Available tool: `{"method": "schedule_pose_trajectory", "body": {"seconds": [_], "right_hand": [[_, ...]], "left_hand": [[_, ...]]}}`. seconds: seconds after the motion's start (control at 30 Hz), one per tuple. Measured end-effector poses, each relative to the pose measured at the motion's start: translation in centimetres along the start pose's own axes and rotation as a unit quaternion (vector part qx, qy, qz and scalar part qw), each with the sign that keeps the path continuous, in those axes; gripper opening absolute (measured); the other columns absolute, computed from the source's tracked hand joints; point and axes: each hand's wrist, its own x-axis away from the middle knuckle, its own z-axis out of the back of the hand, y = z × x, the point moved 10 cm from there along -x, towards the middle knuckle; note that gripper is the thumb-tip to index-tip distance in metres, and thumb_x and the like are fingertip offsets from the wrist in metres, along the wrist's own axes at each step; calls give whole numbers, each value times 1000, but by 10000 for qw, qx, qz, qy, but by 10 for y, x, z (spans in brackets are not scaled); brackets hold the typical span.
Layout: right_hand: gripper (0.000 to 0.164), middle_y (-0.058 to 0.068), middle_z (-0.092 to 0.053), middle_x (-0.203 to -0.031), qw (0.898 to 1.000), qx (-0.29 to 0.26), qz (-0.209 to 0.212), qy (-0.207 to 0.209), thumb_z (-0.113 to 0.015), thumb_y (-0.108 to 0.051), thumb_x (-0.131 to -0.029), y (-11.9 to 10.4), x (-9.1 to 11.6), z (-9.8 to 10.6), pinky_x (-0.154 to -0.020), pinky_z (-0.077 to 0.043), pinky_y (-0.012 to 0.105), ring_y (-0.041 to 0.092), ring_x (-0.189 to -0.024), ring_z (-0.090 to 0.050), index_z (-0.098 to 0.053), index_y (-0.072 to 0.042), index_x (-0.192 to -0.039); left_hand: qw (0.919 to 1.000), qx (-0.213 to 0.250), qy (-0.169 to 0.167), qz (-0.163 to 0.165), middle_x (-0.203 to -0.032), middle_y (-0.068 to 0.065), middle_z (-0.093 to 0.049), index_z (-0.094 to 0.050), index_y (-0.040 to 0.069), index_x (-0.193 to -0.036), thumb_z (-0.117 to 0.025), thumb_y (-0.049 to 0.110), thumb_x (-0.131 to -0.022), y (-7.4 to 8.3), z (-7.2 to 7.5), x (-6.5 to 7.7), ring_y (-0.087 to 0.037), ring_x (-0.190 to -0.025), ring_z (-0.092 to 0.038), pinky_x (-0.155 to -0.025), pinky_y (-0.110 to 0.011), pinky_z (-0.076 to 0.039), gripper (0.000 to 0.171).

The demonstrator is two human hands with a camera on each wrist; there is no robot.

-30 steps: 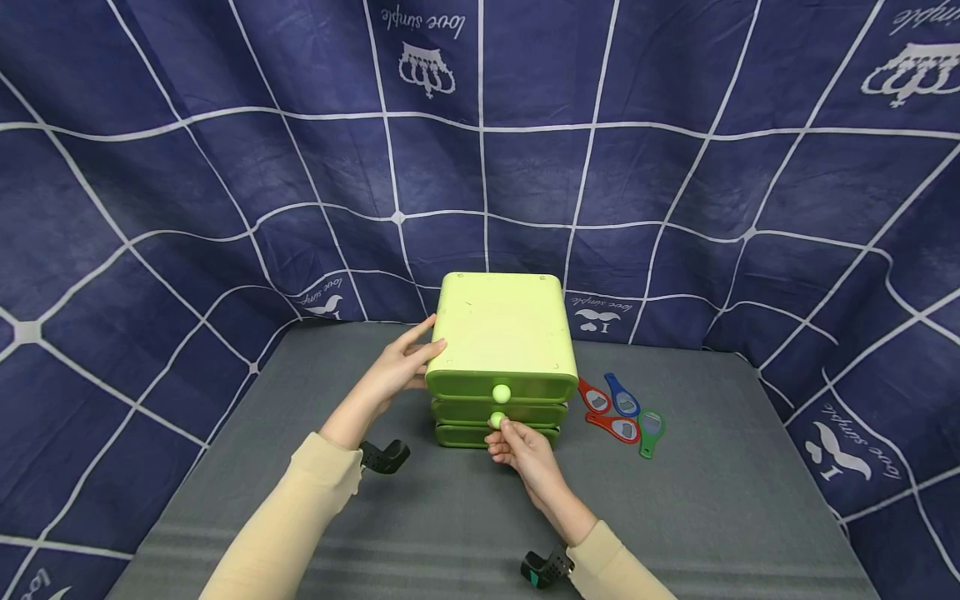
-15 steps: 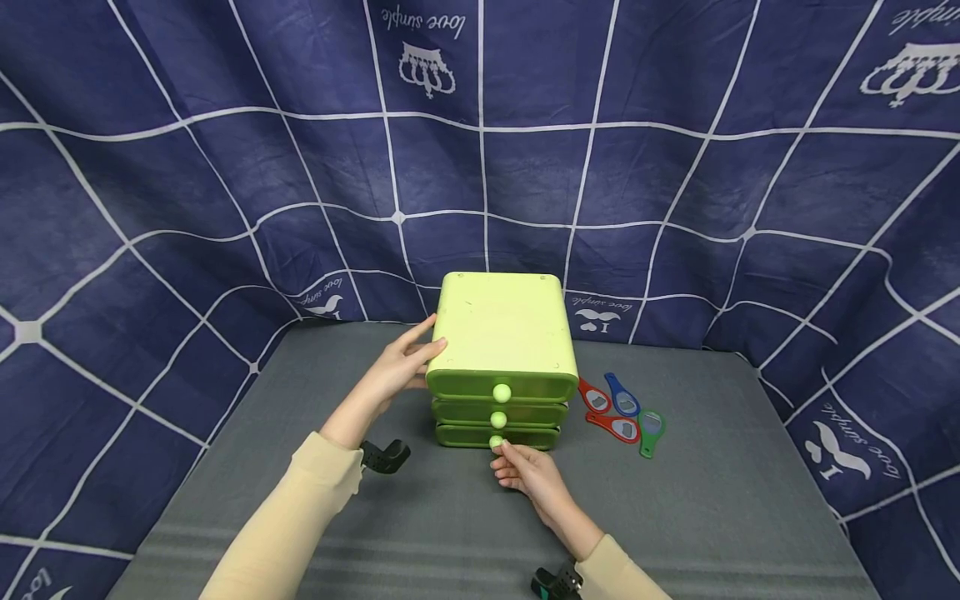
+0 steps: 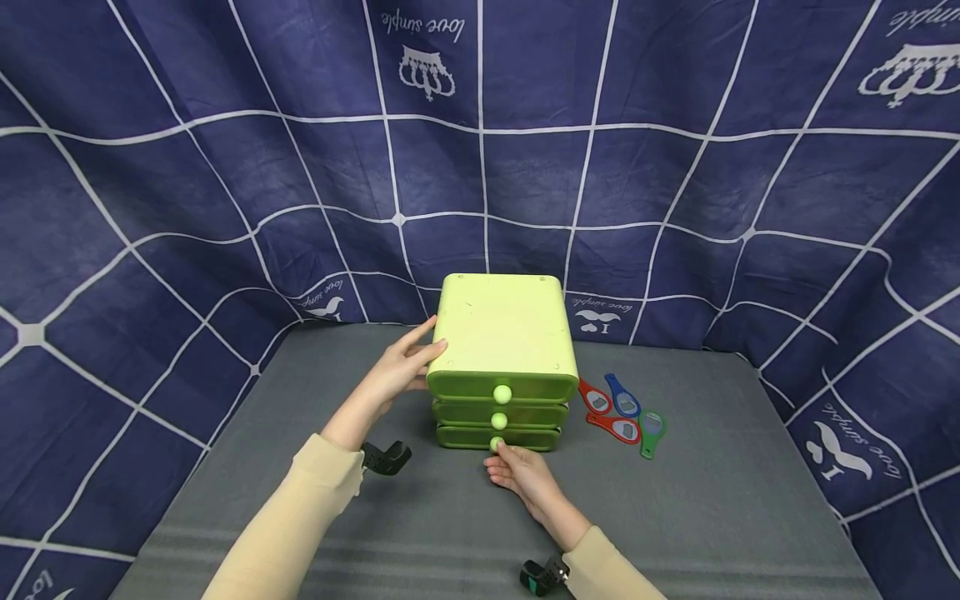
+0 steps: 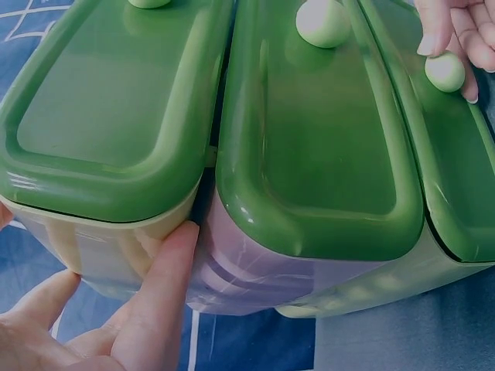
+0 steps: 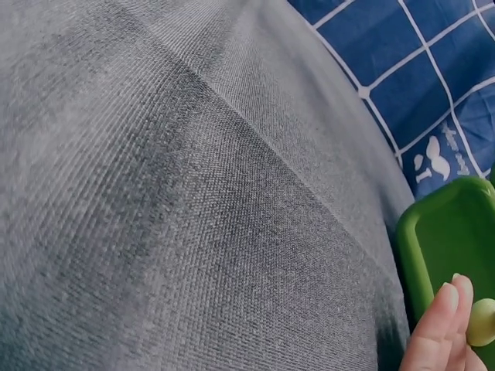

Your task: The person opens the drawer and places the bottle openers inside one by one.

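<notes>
A small green drawer cabinet (image 3: 506, 325) with a pale lime top and three stacked drawers stands in the head view. My left hand (image 3: 396, 362) rests against its left side, thumb near the top edge and fingers extended; in the left wrist view these fingers (image 4: 158, 301) touch the side wall. With thumb and fingertips my right hand (image 3: 528, 483) pinches the round knob (image 4: 445, 72) of the bottom drawer (image 3: 528, 438). Above it, the middle knob (image 3: 499, 421) and top knob (image 3: 502, 394) are untouched. All three drawer fronts look pushed in.
Several bottle openers lie right of the cabinet: two red (image 3: 615, 427), one blue (image 3: 622, 398), one green (image 3: 651, 432). Grey cloth (image 3: 360, 533) covers the table. A dark blue curtain (image 3: 525, 167) with white lines hangs close behind.
My right hand has moved down from the middle drawer's knob to the bottom one and pinches it. The left hand stays at the cabinet's side.
</notes>
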Motion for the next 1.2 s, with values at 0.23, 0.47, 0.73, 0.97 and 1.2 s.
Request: {"method": "schedule_pose_trajectory", "body": {"seconds": [0.23,0.47,0.73,0.97,1.2], "right_hand": [[50,-2,-68,-87,10000,-35,-80,35,-50,-34,-104,2,-2,1,-75,-56,20,4,-77,-64,-54,13,-122],[49,-3,-67,-85,9999,-85,-119,-35,-51,-34,-104,1,1,-1,-74,-56,19,3,-76,-63,-55,13,-120],[50,-3,-67,-85,9994,-78,-312,-124,-53,-36,-103,6,13,-3,-76,-56,21,4,-77,-64,-56,10,-121],[53,-3,-67,-86,9983,-60,-525,-263,-55,-38,-102,14,28,-7,-76,-56,21,4,-77,-64,-55,11,-123],[57,-3,-66,-86,9962,-133,-753,-427,-57,-40,-100,24,48,-12,-75,-56,21,5,-77,-63,-54,11,-125]], "left_hand": [[10000,22,1,5,-138,-22,-54,-21,33,-158,-59,46,-97,0,0,0,-20,-97,-71,-84,-37,-58,73],[10000,-6,24,47,-139,-22,-54,-21,35,-157,-60,47,-97,0,0,0,-22,-99,-71,-84,-37,-59,73],[10000,-16,16,74,-140,-21,-53,-21,36,-157,-59,48,-97,1,0,1,-23,-102,-70,-86,-38,-58,73],[10000,-1,16,60,-140,-21,-53,-22,37,-157,-60,48,-96,0,1,1,-24,-103,-70,-87,-38,-58,72],[10000,0,-26,23,-139,-20,-54,-22,38,-157,-60,49,-96,1,1,1,-22,-102,-70,-88,-38,-57,72]]}}
